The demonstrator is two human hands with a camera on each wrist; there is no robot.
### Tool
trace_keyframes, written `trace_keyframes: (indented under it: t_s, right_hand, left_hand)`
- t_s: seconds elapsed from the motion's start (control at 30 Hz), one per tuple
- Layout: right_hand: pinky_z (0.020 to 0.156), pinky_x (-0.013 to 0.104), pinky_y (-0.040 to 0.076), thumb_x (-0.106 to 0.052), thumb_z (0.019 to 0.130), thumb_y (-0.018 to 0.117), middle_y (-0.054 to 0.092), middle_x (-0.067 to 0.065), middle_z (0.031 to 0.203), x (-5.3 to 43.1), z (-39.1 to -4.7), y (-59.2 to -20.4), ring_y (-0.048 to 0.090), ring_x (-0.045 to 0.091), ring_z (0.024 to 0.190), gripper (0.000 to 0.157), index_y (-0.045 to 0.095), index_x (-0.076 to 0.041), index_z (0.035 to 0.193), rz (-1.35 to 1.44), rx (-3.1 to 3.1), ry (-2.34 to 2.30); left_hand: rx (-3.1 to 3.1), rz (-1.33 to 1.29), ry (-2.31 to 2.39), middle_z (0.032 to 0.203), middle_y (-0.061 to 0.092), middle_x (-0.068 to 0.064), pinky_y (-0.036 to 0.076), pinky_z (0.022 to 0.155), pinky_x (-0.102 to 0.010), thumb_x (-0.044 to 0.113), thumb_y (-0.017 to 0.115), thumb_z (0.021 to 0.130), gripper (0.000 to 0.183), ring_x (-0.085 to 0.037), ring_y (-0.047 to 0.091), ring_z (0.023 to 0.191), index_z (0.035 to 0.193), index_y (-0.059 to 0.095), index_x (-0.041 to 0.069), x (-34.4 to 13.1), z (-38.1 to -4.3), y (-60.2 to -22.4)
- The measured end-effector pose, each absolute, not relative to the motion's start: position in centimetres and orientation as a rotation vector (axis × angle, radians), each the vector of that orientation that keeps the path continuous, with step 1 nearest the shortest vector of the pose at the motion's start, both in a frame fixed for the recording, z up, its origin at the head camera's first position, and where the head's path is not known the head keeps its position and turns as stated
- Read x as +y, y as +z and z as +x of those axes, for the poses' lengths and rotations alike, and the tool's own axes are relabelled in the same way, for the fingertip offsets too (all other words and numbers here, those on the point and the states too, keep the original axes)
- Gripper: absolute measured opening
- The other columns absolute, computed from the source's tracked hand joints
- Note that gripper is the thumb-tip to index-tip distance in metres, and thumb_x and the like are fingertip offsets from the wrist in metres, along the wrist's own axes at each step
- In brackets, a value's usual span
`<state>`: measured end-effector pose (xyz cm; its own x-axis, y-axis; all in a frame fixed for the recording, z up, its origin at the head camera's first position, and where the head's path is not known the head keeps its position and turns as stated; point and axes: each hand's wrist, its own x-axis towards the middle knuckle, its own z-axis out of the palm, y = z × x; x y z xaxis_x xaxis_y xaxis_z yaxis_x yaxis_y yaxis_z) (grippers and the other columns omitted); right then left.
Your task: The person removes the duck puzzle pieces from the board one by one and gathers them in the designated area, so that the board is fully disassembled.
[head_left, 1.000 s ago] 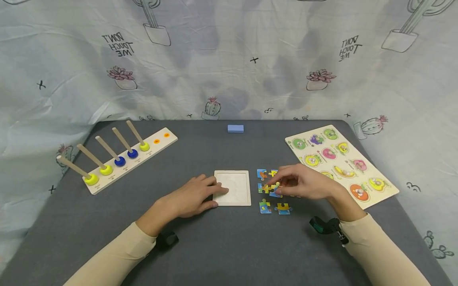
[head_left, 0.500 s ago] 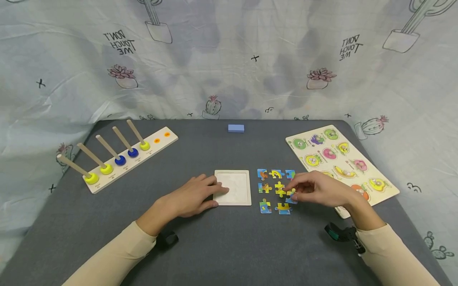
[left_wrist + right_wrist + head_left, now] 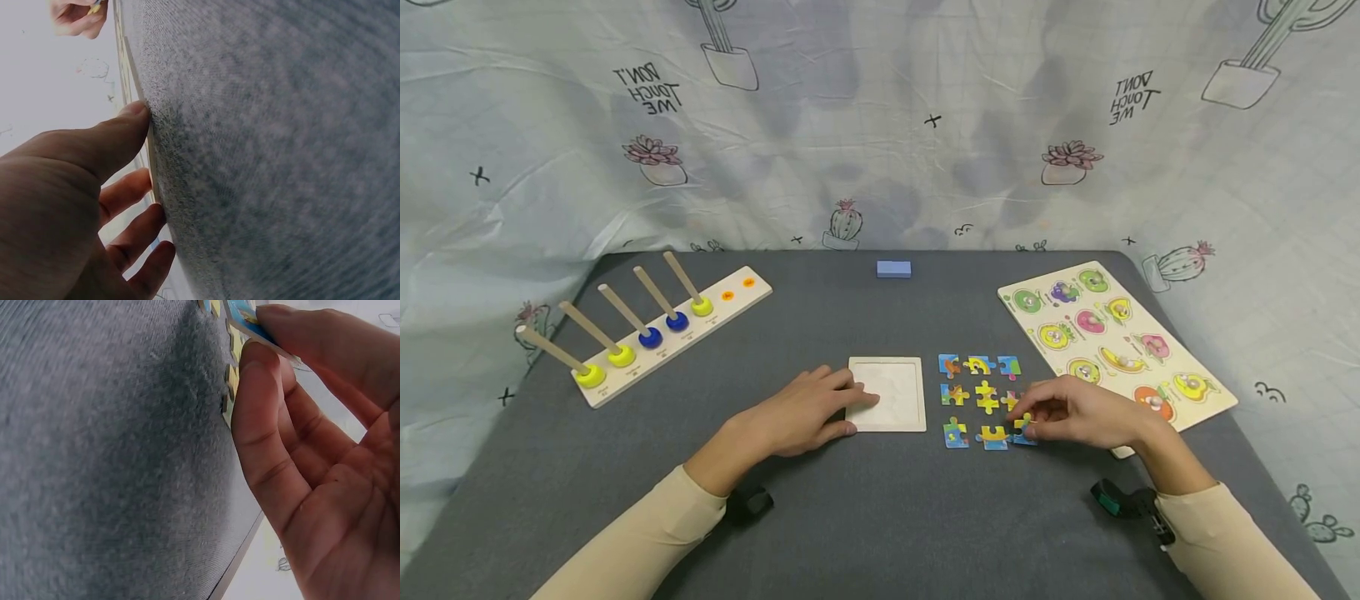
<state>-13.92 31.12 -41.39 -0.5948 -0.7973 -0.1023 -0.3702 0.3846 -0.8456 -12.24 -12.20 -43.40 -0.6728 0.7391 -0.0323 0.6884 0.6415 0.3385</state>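
Observation:
My right hand [image 3: 1078, 410] pinches a blue and yellow jigsaw piece [image 3: 245, 317] between thumb and fingers, at the near right corner of a group of pieces. The other jigsaw pieces [image 3: 987, 397] lie in loose rows, slightly apart. One piece in the middle row is partly covered by my right fingers. Left of the group lies a pale, square wooden puzzle tray [image 3: 901, 398]. My left hand [image 3: 805, 414] rests at its left side, forefinger reaching over the tray and thumb at the near left corner. In the left wrist view, fingertips [image 3: 134, 109] touch the tray's edge.
At the left stands a wooden peg board [image 3: 673, 340] with upright pegs and yellow and blue rings. A fruit knob puzzle board [image 3: 1120, 333] lies at the right, partly behind my right wrist. A small blue block [image 3: 893, 269] sits near the table's far edge.
My right hand has carried the pinched jigsaw piece rightward, then toward me to the near right corner, uncovering the middle and far pieces. The left hand and tray have stayed put.

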Motion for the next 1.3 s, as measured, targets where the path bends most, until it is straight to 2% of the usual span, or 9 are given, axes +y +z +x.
trace_keyframes:
  t_s: [0.27,0.73,0.97,1.3]
  right_hand:
    - [0.064,0.026,0.054,-0.011,0.099,0.069,0.071,0.002,0.094,31.52,-13.65,-41.76,0.063,0.015,0.072,0.020,0.073,-0.010,0.119,-0.969,2.144,-1.077]
    - [0.069,0.027,0.055,-0.015,0.098,0.072,0.068,0.001,0.107,31.47,-13.51,-41.96,0.062,0.009,0.078,0.019,0.073,-0.017,0.117,-0.938,2.274,-0.962]
    - [0.067,0.025,0.053,-0.016,0.097,0.073,0.066,0.000,0.104,31.46,-13.17,-41.88,0.060,0.009,0.076,0.019,0.073,-0.018,0.116,-0.951,2.341,-0.963]
    - [0.069,0.026,0.054,-0.015,0.098,0.071,0.067,0.003,0.111,31.78,-13.22,-41.87,0.063,0.010,0.079,0.019,0.072,-0.016,0.117,-0.956,2.313,-0.994]
  left_hand:
    - [2.700,1.210,0.441,0.123,0.058,0.002,0.041,0.083,-0.036,0.033,0.070,0.099,0.048,-0.016,0.047,0.095,0.146,0.059,0.026,-12.26,-12.01,-43.72]
    - [2.698,1.197,0.463,0.122,0.059,0.002,0.040,0.082,-0.035,0.032,0.071,0.098,0.049,-0.015,0.046,0.093,0.145,0.060,0.024,-12.29,-12.13,-43.24]
    - [2.702,1.190,0.477,0.122,0.059,0.002,0.041,0.083,-0.036,0.032,0.072,0.098,0.049,-0.016,0.048,0.096,0.145,0.061,0.025,-12.19,-12.19,-43.37]
    - [2.703,1.174,0.503,0.125,0.058,0.001,0.041,0.084,-0.037,0.032,0.071,0.098,0.049,-0.016,0.048,0.097,0.145,0.061,0.024,-12.25,-12.21,-43.64]
